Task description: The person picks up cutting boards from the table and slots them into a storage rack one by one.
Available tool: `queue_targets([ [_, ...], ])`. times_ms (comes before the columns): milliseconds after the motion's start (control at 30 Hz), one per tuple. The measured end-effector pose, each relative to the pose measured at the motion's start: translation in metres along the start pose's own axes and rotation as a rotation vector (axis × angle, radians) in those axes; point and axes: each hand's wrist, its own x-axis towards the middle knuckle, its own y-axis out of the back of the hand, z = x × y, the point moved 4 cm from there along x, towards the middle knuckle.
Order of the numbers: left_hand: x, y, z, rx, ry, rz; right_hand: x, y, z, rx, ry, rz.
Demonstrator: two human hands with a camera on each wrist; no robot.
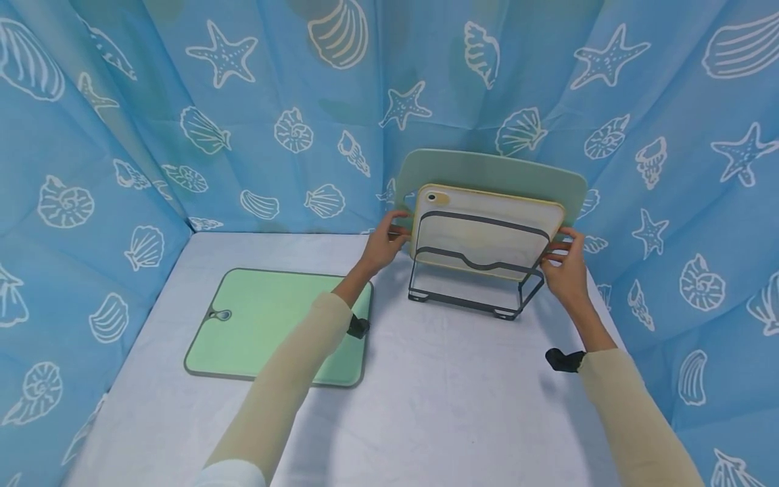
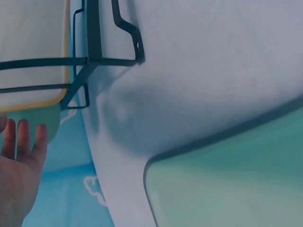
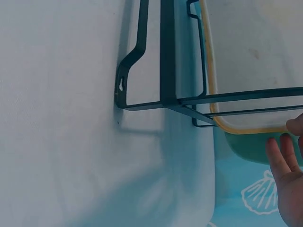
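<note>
A white cutting board (image 1: 487,226) with a yellow rim leans in a dark wire rack (image 1: 462,297). Behind it rises a larger green board (image 1: 493,166), tilted alongside. My left hand (image 1: 382,245) is at the left edge of the boards, its extended fingers (image 2: 39,144) overlapping the green one in the left wrist view. Opposite, my right hand (image 1: 567,267) reaches the right edge; its thumb (image 3: 296,125) is at the yellow rim and its fingers lie over the green board. Neither hand's fingers wrap round a board.
On the left of the white table (image 1: 438,419) lies a light green cutting board (image 1: 274,311) with a grey rim, partly under my left forearm. Blue curtains (image 1: 255,101) with shell prints hang right behind the rack and along both sides.
</note>
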Motion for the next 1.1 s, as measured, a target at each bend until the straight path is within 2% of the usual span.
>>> queue_targets([
  [333, -0.012, 0.022, -0.002, -0.018, -0.003, -0.005, -0.009, 0.015, 0.001, 0.007, -0.022, 0.027],
  [700, -0.031, 0.055, -0.006, -0.003, -0.031, -0.032, -0.027, 0.036, 0.006, 0.088, 0.012, 0.124],
  [1000, -0.05, 0.081, -0.013, 0.009, -0.043, -0.048, -0.047, 0.047, 0.001, 0.127, 0.035, 0.099],
  [1100, -0.06, 0.089, -0.009, 0.009, -0.036, -0.051, -0.056, 0.046, -0.005, 0.128, 0.05, 0.076],
])
